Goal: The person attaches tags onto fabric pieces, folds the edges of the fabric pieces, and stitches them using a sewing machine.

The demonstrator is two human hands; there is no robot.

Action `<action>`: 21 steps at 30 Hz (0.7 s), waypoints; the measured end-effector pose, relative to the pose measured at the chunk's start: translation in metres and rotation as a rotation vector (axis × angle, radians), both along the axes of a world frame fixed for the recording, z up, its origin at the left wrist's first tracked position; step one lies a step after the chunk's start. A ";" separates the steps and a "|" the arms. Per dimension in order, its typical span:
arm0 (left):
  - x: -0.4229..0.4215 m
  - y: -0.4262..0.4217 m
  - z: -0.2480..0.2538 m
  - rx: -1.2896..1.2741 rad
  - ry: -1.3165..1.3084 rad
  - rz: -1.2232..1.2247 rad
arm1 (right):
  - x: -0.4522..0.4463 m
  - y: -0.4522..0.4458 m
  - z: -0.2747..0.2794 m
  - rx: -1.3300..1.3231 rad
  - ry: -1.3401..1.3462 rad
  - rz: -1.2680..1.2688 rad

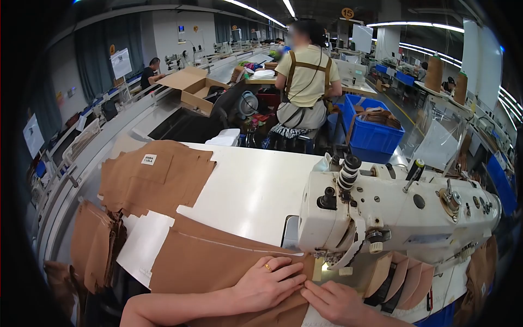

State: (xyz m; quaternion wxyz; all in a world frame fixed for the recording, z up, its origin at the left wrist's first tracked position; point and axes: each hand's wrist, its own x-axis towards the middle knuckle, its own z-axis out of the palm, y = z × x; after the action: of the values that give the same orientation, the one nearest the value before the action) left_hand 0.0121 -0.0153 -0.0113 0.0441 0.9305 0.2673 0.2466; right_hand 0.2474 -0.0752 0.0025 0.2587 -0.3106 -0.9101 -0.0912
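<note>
A brown fabric panel [212,256] with a pale line along its upper edge lies on the white table, its right end by the needle area of a white sewing machine [403,212]. My left hand [267,283], a ring on one finger, lies flat on this panel with fingers stretched out. At the panel's right edge, just below the presser foot, the fingers of my right hand [332,302] are drawn together on the cloth; the thumb is hidden. Both hands' fingertips nearly meet. Another brown piece [185,169] with a pocket and a white label [148,159] lies farther left.
Stacked brown pieces [92,240] hang at the table's left edge. Beside the machine stands a pinkish divided holder [400,280]. Beyond the table are a seated person [308,76], a blue crate [373,128] with brown fabric, and an open cardboard box [199,92]. Thread cones [434,73] stand at right.
</note>
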 end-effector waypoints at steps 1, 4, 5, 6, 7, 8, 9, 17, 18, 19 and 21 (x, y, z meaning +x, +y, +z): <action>0.000 0.002 -0.001 0.003 0.001 0.000 | 0.000 0.001 -0.001 0.000 0.000 -0.005; 0.001 0.006 -0.002 -0.006 -0.040 -0.006 | 0.001 0.005 -0.007 -0.004 -0.001 -0.031; 0.001 0.007 -0.003 0.000 -0.042 -0.004 | 0.000 0.006 -0.008 -0.006 -0.001 -0.041; 0.001 0.009 -0.004 0.007 -0.043 -0.002 | 0.000 0.007 -0.007 -0.005 0.004 -0.049; 0.001 0.012 -0.005 0.015 -0.044 0.000 | 0.000 0.008 -0.007 -0.002 0.010 -0.057; 0.001 0.014 -0.005 0.015 -0.046 -0.001 | -0.001 0.010 -0.006 0.000 0.016 -0.064; 0.001 0.015 -0.005 0.014 -0.047 -0.001 | -0.001 0.011 -0.008 -0.005 0.026 -0.072; 0.003 0.028 -0.007 0.012 -0.053 -0.004 | -0.001 0.018 -0.015 -0.099 0.055 -0.151; 0.003 0.030 -0.009 -0.001 -0.037 -0.006 | -0.001 0.017 -0.016 -0.111 0.064 -0.161; 0.003 0.031 -0.010 -0.010 -0.022 -0.007 | -0.001 0.018 -0.017 -0.120 0.073 -0.168; 0.003 0.033 -0.011 0.032 -0.032 -0.004 | -0.002 0.019 -0.019 -0.119 0.085 -0.183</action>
State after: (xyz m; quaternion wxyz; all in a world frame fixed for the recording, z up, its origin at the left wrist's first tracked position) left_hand 0.0150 0.0172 -0.0223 0.0340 0.9275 0.2606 0.2658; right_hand 0.2452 -0.0565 -0.0168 0.2687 -0.4107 -0.8701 -0.0467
